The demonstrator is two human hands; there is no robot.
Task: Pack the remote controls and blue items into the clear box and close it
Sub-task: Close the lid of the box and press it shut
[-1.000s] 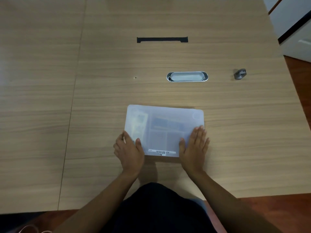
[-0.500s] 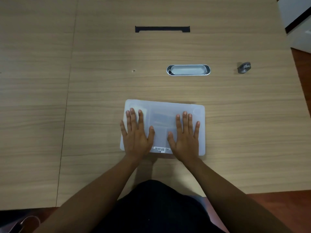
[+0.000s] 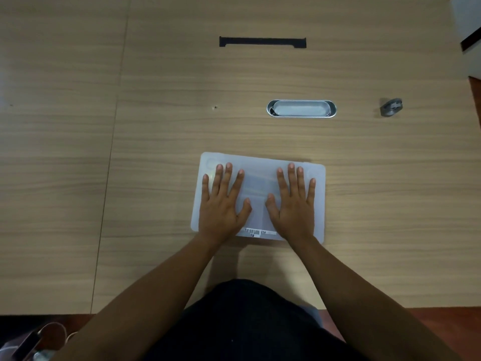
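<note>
The clear box (image 3: 260, 162) lies flat on the wooden table in front of me with its frosted lid down. Faint shapes of the packed items show through the lid between my hands; I cannot tell them apart. My left hand (image 3: 222, 201) rests palm-down on the left half of the lid, fingers spread. My right hand (image 3: 294, 201) rests palm-down on the right half, fingers spread too. A barcode label (image 3: 256, 232) sits at the lid's near edge between my wrists.
A silver oval cable grommet (image 3: 301, 108) is set in the table beyond the box. A small grey object (image 3: 390, 107) lies at the far right. A black slot (image 3: 262, 42) sits farther back. A seam (image 3: 114, 126) runs down the table on the left.
My hands moved from the box's near corners up onto the lid and now lie flat with fingers spread. The box has stayed in place.
</note>
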